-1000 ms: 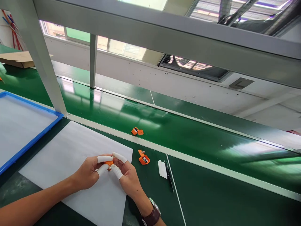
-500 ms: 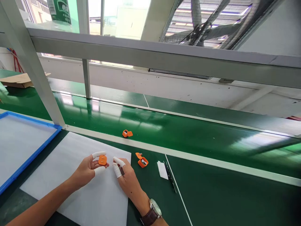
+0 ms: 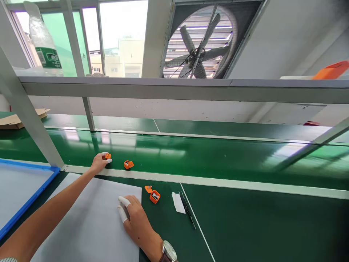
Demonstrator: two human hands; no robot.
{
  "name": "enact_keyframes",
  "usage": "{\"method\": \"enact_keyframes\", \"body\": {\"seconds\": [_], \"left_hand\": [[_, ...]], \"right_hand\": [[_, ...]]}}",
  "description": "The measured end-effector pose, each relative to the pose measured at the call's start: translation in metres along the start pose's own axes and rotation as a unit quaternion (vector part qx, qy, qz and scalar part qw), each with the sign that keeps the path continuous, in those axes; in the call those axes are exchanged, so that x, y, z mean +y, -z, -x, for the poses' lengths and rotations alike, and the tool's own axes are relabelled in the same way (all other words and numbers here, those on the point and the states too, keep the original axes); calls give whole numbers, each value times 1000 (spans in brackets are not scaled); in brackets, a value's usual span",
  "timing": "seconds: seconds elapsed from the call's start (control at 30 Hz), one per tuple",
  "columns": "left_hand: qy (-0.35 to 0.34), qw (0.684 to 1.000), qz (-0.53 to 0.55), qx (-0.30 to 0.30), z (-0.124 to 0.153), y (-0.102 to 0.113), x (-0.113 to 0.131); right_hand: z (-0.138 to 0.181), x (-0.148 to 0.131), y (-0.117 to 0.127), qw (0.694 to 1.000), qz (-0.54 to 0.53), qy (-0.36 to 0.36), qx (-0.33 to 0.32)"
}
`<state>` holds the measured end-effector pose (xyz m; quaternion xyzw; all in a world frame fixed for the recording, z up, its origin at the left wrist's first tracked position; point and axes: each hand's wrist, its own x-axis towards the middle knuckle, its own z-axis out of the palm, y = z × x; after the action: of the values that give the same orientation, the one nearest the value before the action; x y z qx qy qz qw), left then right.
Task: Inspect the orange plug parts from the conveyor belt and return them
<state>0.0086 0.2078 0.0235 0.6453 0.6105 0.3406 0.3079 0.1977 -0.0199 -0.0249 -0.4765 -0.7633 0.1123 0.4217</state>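
My left hand point(image 3: 101, 162) is stretched out over the green surface behind the white strip. Its thumb and a finger, both in white finger cots, are closed around a small orange case point(image 3: 108, 156). To the right of it sits an orange case with its lid open point(image 3: 128, 165). My right hand point(image 3: 136, 222), also with white finger cots on thumb and forefinger and a watch on the wrist, hovers or rests over the white sheet point(image 3: 109, 225), fingers apart and holding nothing. Another open orange case point(image 3: 155, 197), with something dark and silvery inside, lies nearest to it.
A white card point(image 3: 178, 202) and dark tweezers-like tools point(image 3: 187, 209) lie to the right. At left is a blue-edged white panel point(image 3: 29, 203). A grey metal frame point(image 3: 163, 91) spans the bench, bearing a plastic bottle point(image 3: 45, 43). Cardboard point(image 3: 16, 122) lies far left.
My left hand has carried the orange case forward from above the sheet to the green surface behind the strip. My right hand stays near the sheet's right edge. The view has tilted up.
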Motion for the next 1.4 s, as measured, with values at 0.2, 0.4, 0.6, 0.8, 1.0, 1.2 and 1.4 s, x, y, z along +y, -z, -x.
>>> {"method": "enact_keyframes", "body": {"seconds": [0.2,0.4,0.6,0.8,1.0,1.2,1.4], "left_hand": [[-54,996,-51,59,8,-6,-10],[-145,989,-10,-30,36,-46,-4],[-133,986,68,-69,38,-60,16],[-140,977,108,-120,115,-24,27],[-172,969,18,-177,184,9,24],[-9,923,225,-312,206,20,24],[5,863,308,-400,212,25,29]], "right_hand": [[-2,-2,-1,1000,25,-12,-6],[-3,-4,-1,999,33,-27,-34],[-1,0,-3,999,24,-10,-27],[-2,1,-4,986,-83,-82,117],[-9,-8,3,972,-199,-11,123],[-8,-15,7,970,-220,-1,98],[-4,-19,8,975,-209,-25,70]]}}
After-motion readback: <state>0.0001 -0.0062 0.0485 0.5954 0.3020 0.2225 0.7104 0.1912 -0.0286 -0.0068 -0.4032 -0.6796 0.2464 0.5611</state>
